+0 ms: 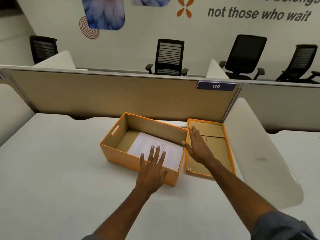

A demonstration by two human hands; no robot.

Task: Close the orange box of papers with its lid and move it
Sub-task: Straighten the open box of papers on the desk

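An orange cardboard box (119,155) stands uncovered on the white desk, with white printed papers (147,144) lying flat inside. Its orange lid (218,149) lies upside down just right of the box, brown inside facing up. My left hand (152,168) hovers flat over the box's near wall, fingers spread, a ring on one finger, holding nothing. My right hand (198,147) is stretched flat over the lid's left part, beside the box's right wall, fingers apart and empty.
The white desk (52,170) spreads to the left and near side. A tan partition (121,94) with a "110" tag (216,86) stands behind the box. A white side divider (259,153) rises just right of the lid. Black office chairs stand beyond the partition.
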